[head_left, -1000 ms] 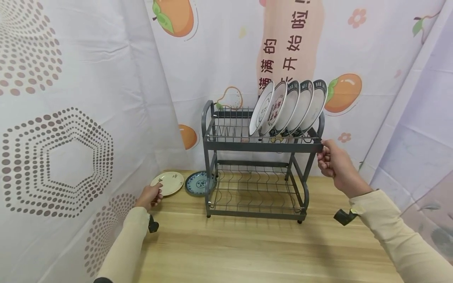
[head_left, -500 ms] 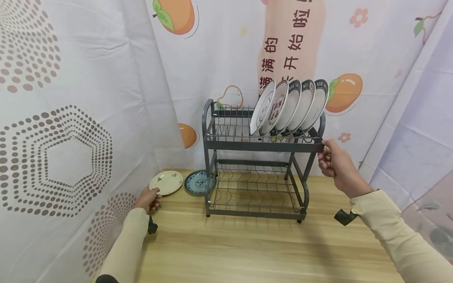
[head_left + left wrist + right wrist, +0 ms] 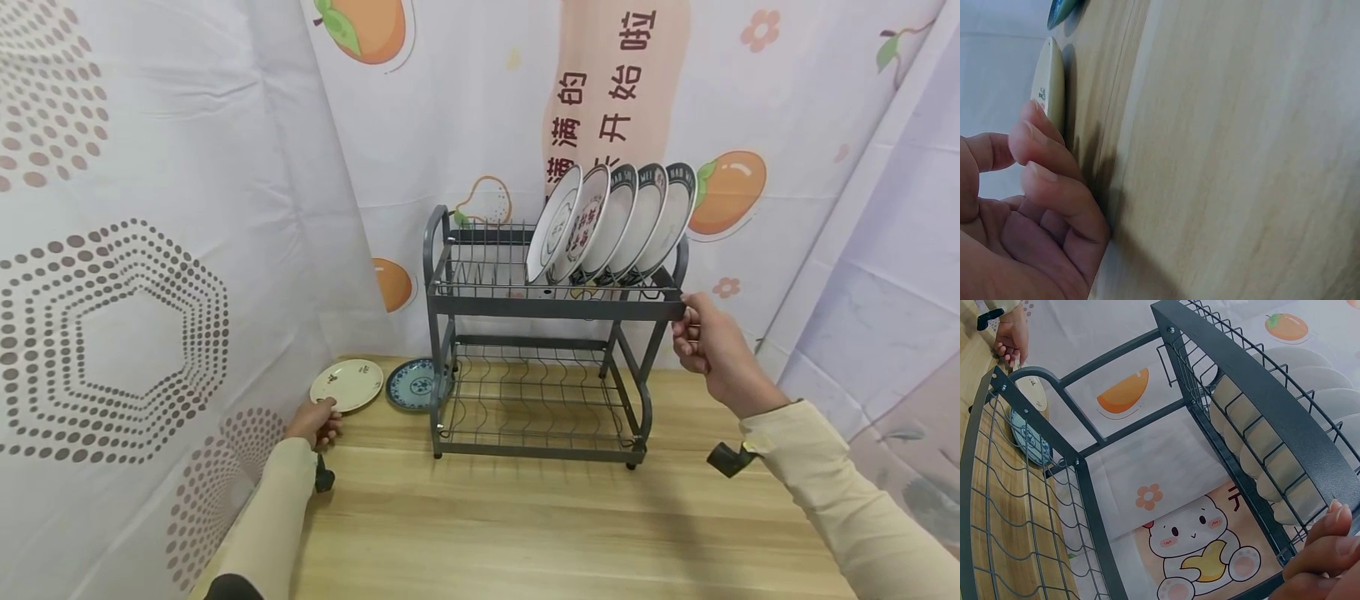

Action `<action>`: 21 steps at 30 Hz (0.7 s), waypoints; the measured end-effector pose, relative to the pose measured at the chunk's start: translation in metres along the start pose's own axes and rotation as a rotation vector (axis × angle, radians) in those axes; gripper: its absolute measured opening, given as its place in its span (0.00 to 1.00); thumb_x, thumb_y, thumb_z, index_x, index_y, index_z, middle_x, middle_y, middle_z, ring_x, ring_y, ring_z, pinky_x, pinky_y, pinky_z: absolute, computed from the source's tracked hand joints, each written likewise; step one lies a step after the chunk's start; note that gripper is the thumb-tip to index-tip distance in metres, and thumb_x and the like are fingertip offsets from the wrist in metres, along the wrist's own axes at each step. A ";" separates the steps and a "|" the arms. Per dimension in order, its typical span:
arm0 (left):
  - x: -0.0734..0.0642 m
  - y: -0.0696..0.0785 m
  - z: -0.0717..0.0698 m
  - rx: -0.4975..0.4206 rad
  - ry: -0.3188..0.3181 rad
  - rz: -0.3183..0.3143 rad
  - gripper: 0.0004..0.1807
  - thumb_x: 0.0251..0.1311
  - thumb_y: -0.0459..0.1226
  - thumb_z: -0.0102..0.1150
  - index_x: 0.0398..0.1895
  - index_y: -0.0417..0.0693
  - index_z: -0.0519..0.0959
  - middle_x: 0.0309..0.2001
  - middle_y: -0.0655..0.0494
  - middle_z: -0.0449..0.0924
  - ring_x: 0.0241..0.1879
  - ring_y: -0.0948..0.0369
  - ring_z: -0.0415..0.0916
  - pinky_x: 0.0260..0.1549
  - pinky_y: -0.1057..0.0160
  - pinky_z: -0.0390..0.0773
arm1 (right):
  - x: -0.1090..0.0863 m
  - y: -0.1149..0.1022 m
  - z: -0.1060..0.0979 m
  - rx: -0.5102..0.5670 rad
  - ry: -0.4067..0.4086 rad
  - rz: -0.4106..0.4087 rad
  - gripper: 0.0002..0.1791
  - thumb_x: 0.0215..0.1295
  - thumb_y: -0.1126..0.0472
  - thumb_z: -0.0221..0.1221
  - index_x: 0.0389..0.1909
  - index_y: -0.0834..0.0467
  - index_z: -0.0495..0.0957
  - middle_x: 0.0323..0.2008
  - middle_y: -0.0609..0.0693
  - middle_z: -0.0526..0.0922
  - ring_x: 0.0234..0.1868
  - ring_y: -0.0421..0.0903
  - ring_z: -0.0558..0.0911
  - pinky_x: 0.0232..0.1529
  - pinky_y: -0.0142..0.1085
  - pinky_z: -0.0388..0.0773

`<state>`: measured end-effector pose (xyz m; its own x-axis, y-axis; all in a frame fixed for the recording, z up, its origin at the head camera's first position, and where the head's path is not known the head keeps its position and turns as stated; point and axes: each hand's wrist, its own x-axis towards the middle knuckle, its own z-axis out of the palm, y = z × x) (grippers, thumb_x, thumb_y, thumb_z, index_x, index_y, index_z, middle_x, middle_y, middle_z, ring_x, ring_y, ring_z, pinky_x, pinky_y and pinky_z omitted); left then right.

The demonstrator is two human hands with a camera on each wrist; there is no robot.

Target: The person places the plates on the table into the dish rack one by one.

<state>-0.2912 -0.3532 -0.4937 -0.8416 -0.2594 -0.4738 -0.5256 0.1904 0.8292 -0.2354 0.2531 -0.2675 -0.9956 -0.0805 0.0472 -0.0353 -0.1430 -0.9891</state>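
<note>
In the head view a cream plate (image 3: 351,382) with a small dark pattern lies at the far left of the wooden table. My left hand (image 3: 315,422) is at its near rim, fingers curled, pinching the edge; in the left wrist view the fingertips (image 3: 1038,134) overlap the rim. Next to it lies a blue patterned plate (image 3: 411,385), partly behind a leg of the dark grey two-tier dish rack (image 3: 555,308). My right hand (image 3: 708,346) grips the front right corner of the rack's upper tier. Several white plates with dark rims (image 3: 651,225) lean upright in that tier's right half.
The rack's lower wire tier (image 3: 540,400) holds no dishes. A white printed curtain (image 3: 450,100) stands close behind the rack, and another curtain (image 3: 135,333) runs along the left side near my left arm. The wooden table (image 3: 525,525) extends in front.
My left hand has drawn back slightly to the cream plate's near rim. My right hand stays at the rack corner. The head view has shifted a little.
</note>
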 end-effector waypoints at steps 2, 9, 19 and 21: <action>0.001 -0.001 0.000 -0.001 0.014 -0.006 0.20 0.71 0.46 0.38 0.38 0.39 0.74 0.17 0.59 0.78 0.14 0.68 0.70 0.15 0.70 0.71 | 0.000 0.001 0.000 -0.001 0.001 -0.005 0.24 0.75 0.50 0.43 0.18 0.56 0.71 0.13 0.42 0.72 0.09 0.33 0.66 0.09 0.30 0.49; 0.003 -0.006 -0.003 -0.027 -0.005 0.008 0.17 0.72 0.40 0.36 0.36 0.38 0.74 0.17 0.59 0.78 0.14 0.69 0.69 0.14 0.70 0.69 | 0.004 0.003 -0.001 -0.027 0.010 -0.005 0.24 0.75 0.49 0.45 0.20 0.56 0.70 0.12 0.42 0.72 0.09 0.34 0.65 0.10 0.33 0.48; 0.005 -0.009 -0.004 -0.050 -0.008 -0.005 0.15 0.68 0.38 0.40 0.41 0.36 0.73 0.17 0.60 0.78 0.14 0.69 0.69 0.13 0.71 0.69 | 0.006 0.004 -0.002 -0.037 0.016 -0.011 0.23 0.75 0.48 0.45 0.20 0.56 0.70 0.12 0.42 0.70 0.09 0.35 0.65 0.10 0.35 0.47; 0.003 -0.009 -0.005 -0.050 -0.011 -0.011 0.14 0.68 0.38 0.40 0.41 0.36 0.73 0.17 0.60 0.78 0.14 0.69 0.69 0.13 0.71 0.69 | 0.006 0.004 -0.001 -0.041 0.020 -0.009 0.23 0.75 0.48 0.45 0.21 0.56 0.70 0.13 0.42 0.71 0.09 0.35 0.65 0.09 0.34 0.49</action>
<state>-0.2886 -0.3602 -0.5014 -0.8370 -0.2508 -0.4864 -0.5284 0.1394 0.8374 -0.2416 0.2535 -0.2713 -0.9967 -0.0597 0.0542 -0.0478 -0.1026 -0.9936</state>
